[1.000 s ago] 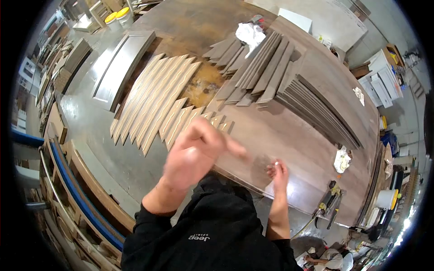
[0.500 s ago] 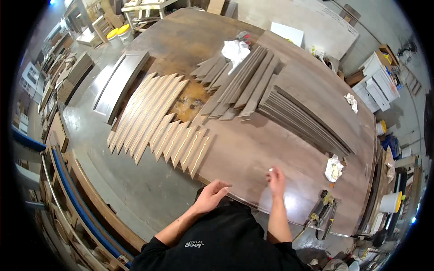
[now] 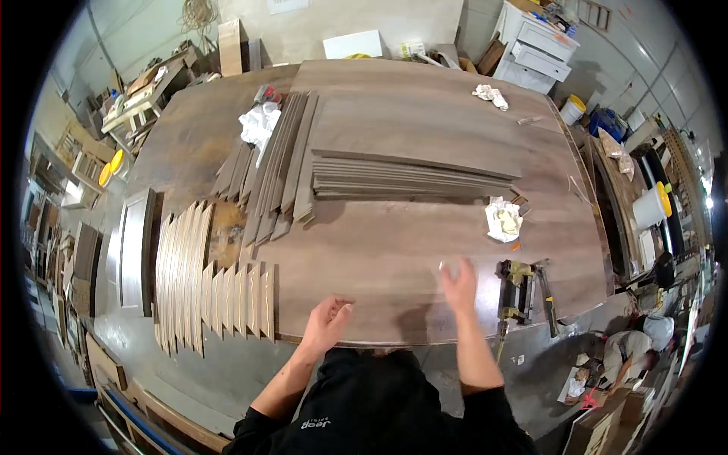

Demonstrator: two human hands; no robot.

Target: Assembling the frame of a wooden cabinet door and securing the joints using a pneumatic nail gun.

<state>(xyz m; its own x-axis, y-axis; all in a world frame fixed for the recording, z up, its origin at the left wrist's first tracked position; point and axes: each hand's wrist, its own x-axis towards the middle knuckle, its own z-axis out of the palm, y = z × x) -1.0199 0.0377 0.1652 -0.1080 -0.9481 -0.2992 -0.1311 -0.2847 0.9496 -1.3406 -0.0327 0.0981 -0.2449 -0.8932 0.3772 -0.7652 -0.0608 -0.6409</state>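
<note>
My left hand [image 3: 326, 322] hovers palm-down with loosely curled fingers over the near edge of a large brown wooden tabletop panel [image 3: 394, 250], holding nothing. Over the same panel my right hand [image 3: 458, 284] is raised with fingers spread and empty. Just right of it lies a yellow and black nail gun [image 3: 516, 292]. A row of light, pointed wooden strips [image 3: 205, 288] lies to the left of my left hand. A stack of long dark strips [image 3: 409, 178] rests across the middle of the panel, with a fan of dark strips [image 3: 273, 171] further left.
A crumpled white rag [image 3: 502, 218] lies near the nail gun, another [image 3: 259, 121] at the fan of strips, a third [image 3: 491, 95] far right. A white bucket [image 3: 651, 206] and white cabinet [image 3: 535, 45] stand right. A person [image 3: 629, 345] crouches at lower right.
My left hand dropped from high in front of the camera down to the panel's near edge. The view swung round, so the panel now lies square in front of me.
</note>
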